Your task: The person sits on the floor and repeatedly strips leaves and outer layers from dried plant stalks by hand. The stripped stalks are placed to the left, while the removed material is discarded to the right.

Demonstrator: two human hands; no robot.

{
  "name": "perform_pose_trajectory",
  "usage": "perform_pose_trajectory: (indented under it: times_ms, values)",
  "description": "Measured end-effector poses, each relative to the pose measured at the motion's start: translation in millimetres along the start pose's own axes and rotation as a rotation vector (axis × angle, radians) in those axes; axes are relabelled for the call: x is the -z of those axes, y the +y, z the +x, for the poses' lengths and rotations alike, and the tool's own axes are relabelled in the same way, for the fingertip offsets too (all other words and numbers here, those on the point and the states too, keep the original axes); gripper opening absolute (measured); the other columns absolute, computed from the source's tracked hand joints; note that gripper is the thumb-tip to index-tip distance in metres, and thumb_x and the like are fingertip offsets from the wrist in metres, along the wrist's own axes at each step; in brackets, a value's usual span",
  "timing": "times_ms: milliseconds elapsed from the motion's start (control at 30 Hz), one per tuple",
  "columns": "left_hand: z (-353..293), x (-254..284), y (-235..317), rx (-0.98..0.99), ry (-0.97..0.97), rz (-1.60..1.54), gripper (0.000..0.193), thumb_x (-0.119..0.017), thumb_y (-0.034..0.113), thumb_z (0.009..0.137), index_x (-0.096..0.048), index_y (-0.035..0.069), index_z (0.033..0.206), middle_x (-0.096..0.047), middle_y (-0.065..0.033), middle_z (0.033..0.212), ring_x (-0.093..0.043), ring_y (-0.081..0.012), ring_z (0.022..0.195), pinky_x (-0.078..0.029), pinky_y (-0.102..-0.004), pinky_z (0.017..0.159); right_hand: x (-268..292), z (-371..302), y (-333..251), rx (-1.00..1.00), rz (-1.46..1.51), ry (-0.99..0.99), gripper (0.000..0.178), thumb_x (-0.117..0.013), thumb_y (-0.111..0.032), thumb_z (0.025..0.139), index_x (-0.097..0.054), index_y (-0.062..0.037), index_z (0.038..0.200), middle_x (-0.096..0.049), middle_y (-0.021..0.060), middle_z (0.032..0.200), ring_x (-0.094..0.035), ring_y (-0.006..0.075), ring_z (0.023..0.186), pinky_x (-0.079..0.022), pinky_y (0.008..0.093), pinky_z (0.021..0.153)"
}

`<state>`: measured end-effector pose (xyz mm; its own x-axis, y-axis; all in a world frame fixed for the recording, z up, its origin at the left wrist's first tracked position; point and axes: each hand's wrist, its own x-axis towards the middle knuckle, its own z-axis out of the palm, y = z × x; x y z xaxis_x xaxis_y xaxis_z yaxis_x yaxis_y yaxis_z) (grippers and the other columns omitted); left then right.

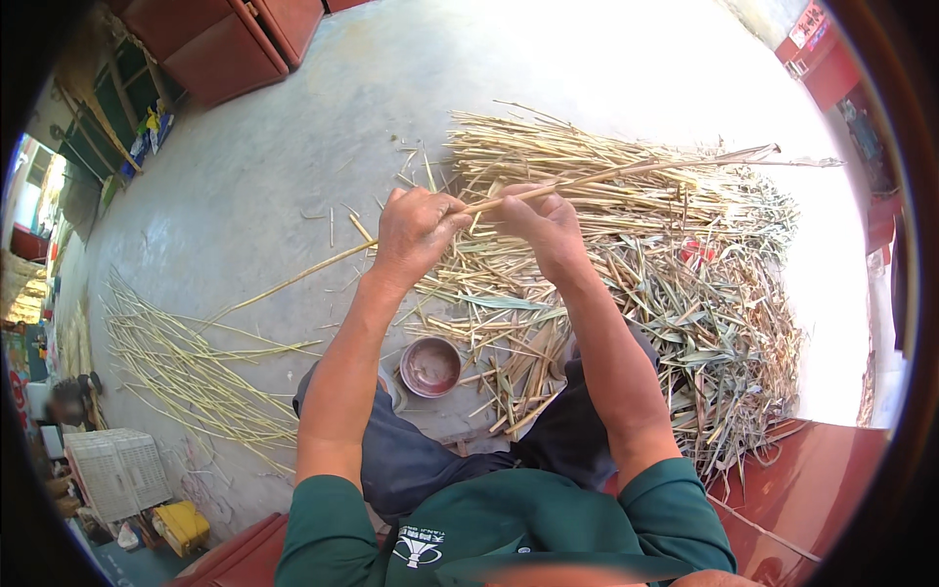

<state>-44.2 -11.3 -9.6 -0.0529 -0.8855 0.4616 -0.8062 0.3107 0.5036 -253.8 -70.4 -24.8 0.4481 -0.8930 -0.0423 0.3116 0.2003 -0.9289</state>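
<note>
A long, thin dry reed stalk [303, 275] runs slantwise across the middle, its lower end to the left and its upper end to the far right. My left hand [416, 231] is closed around it, knuckles up. Just to the right, my right hand [544, 227] grips the same stalk between thumb and fingers, a short gap from the left. Under and beyond my right hand lies a large pile of cut reed stalks [587, 210]. Loose dry leaves and husks [714, 333] heap up on its near right side.
A small round bowl [430, 367] stands on the concrete floor [293, 166] between my knees. Thin peeled stalks [196, 367] lie spread at the left. A white plastic crate [117, 474] and a yellow container [182, 526] sit at lower left. Red-brown furniture [220, 49] stands at the far left.
</note>
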Motion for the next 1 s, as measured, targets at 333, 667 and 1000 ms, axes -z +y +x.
perform_pose_trajectory:
  times_ms: [333, 667, 1000]
  values:
    - [-1, 7, -19, 0.073, -0.183, -0.095, 0.015, -0.074, 0.023, 0.081, -0.076, 0.011, 0.089, -0.069, -0.0073, 0.074, -0.063, -0.0258, 0.073, -0.040, -0.0382, 0.077, 15, 0, -16, 0.069, -0.022, 0.187, 0.023, -0.062, -0.021, 0.100, -0.066, -0.0007, 0.111, -0.073, 0.0111, 0.101, -0.070, 0.0180, 0.092, -0.057, 0.0328, 0.084]
    - [10, -33, 6, 0.381, 0.042, -0.728, 0.018, -0.078, 0.020, 0.087, -0.075, 0.004, 0.095, -0.072, -0.0063, 0.082, -0.067, -0.0192, 0.079, -0.051, -0.0334, 0.078, 4, -5, -10, 0.089, -0.049, 0.104, 0.036, -0.054, -0.022, 0.103, -0.058, 0.0051, 0.127, -0.071, 0.0156, 0.110, -0.070, 0.0192, 0.096, -0.056, 0.0337, 0.089]
    - [11, 5, -19, 0.296, -0.260, -0.310, 0.041, -0.086, 0.031, 0.074, -0.075, 0.002, 0.099, -0.075, -0.0107, 0.085, -0.072, -0.0250, 0.078, -0.055, -0.0358, 0.073, 27, 5, -14, -0.042, 0.187, 0.281, 0.026, -0.057, -0.017, 0.103, -0.057, 0.0029, 0.120, -0.071, 0.0184, 0.110, -0.073, 0.0230, 0.092, -0.063, 0.0271, 0.073]
